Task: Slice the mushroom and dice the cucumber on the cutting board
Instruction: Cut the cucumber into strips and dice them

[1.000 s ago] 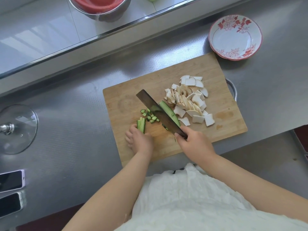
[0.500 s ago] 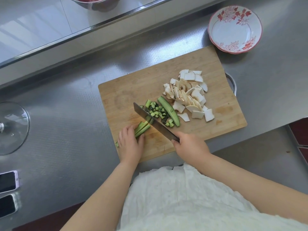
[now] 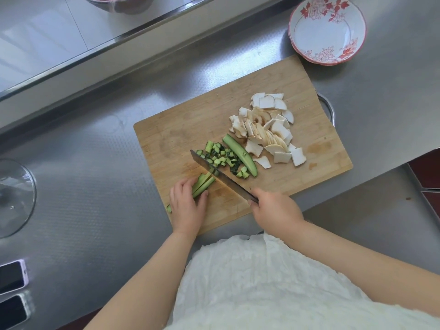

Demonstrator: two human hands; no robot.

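A wooden cutting board [image 3: 190, 125] lies on the steel counter. White mushroom slices [image 3: 269, 129] are piled on its right half. Diced cucumber [image 3: 221, 158] lies mid-board beside a long cucumber piece [image 3: 240, 152]. My left hand [image 3: 187, 206] holds a bundle of cucumber strips [image 3: 202, 184] down on the board's near left part, fingers curled over them. My right hand [image 3: 273, 211] grips the handle of a knife [image 3: 214, 171], whose blade edge rests across the strips' far ends.
A white bowl with red flowers [image 3: 327, 29] stands beyond the board's far right corner. A glass lid [image 3: 14, 196] lies at the left, two phones [image 3: 12, 291] at the near left. A metal bowl [image 3: 114, 2] sits on the raised ledge behind.
The knife came down from a raised tilt onto the strips and more dice lie on the board. My left hand slid back along the strips toward me.
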